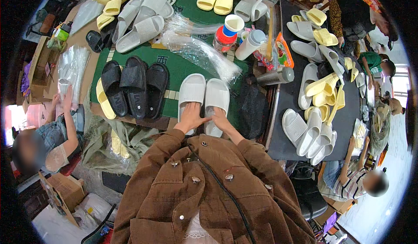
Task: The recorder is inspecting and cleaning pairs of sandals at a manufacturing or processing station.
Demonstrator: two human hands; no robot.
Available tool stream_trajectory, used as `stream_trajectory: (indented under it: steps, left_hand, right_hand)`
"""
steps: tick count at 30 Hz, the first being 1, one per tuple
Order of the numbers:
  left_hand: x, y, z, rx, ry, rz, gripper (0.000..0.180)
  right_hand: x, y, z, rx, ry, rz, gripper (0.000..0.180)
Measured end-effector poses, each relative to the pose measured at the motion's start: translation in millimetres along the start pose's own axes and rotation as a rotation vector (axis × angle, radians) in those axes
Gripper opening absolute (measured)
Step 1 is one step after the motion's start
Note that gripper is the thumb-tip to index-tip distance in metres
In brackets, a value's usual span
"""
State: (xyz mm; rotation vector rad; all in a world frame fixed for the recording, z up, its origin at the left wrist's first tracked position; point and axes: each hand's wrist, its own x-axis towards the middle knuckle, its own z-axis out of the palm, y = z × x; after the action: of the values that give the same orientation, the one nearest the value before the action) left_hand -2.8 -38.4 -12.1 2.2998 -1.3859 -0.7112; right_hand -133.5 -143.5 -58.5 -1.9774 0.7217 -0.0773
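A pair of white ribbed slide slippers lies side by side on the green table mat (174, 68) right in front of me, the left slipper (191, 89) and the right slipper (217, 94) touching. My left hand (190, 118) presses flat on the heel end of the left slipper. My right hand (220, 120) rests on the heel end of the right slipper. Both brown jacket sleeves come up from the lower edge. Clear plastic bags (200, 52) lie just beyond the pair's toes.
Three black slippers (135, 89) and a yellow one (103, 102) lie to my left. Grey slippers (139, 22), yellow pairs (215, 0), cups and bottles (237, 37) sit farther back. A dark table (285, 144) on the right holds white and yellow slippers. Other people sit around.
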Motion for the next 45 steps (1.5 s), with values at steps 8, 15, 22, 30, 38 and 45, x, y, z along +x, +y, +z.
stream_trajectory:
  steps: [8, 15, 22, 30, 38, 45]
  left_hand:
    - [11, -13, 38, 0.099, 0.142, -0.020, 0.062]
    - [23, -11, 45, 0.121, 0.220, -0.117, 0.033]
    - [17, -7, 34, 0.080, 0.265, -0.043, 0.039]
    - [25, -14, 32, 0.020, 0.103, -0.133, 0.041]
    - [22, -11, 10, -0.085, -0.046, -0.068, 0.046]
    - [28, -18, 39, 0.002, 0.071, -0.148, 0.030]
  right_hand:
    - [10, -5, 12, -0.004, -0.123, 0.055, 0.047]
    - [8, -15, 6, 0.076, -0.245, 0.118, 0.053]
    - [9, -24, -4, 0.105, -0.347, 0.175, 0.056]
    - [3, -24, 6, 0.080, -0.191, 0.095, 0.056]
    - [7, -26, 0, 0.059, -0.280, 0.247, 0.058]
    - [5, -21, 4, 0.052, -0.291, 0.126, 0.069]
